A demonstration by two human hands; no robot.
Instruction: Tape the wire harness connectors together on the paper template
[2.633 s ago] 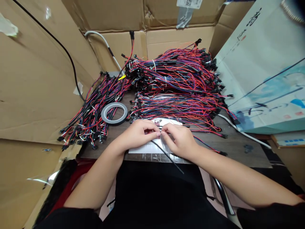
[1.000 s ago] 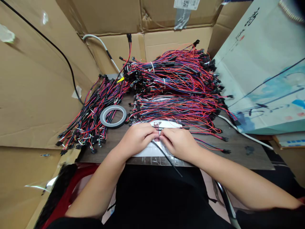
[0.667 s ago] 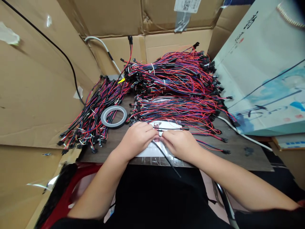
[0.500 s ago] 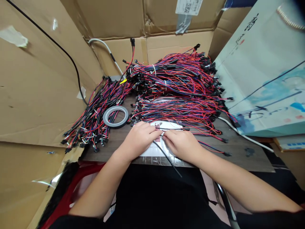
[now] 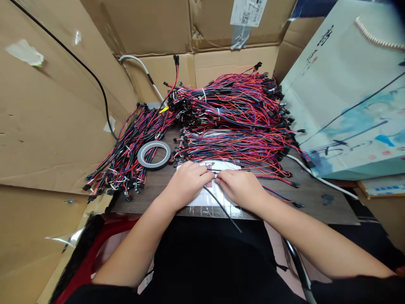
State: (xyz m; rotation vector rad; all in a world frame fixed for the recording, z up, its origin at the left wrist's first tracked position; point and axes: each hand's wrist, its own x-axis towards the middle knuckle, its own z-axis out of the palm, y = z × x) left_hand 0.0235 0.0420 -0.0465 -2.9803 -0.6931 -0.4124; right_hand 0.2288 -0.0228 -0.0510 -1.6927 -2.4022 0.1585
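Note:
My left hand (image 5: pixel 187 183) is closed in a pinch above a white printed sheet (image 5: pixel 196 202) near the table's front edge. From under its fingers a thin black cable (image 5: pixel 223 207) slants down over the edge. Facing it, fingertips nearly touching, my right hand (image 5: pixel 242 188) is closed too. A small pale bit shows between the fingertips, too small to name. Just behind the hands lies a row of red, blue and black wires (image 5: pixel 234 145) with black connectors. Left of the row rests a grey and black tape roll (image 5: pixel 154 155).
A tall tied pile of wires (image 5: pixel 228 99) stands at the back, and a looser heap (image 5: pixel 126 152) lies on the left. Cardboard walls (image 5: pixel 158 25) enclose the back and left. A pale bag (image 5: pixel 348 105) and white cable (image 5: pixel 325 181) are on the right.
The camera view has shifted slightly, moving the bag leftward in the picture. Both hands keep nearly the same place and pinch.

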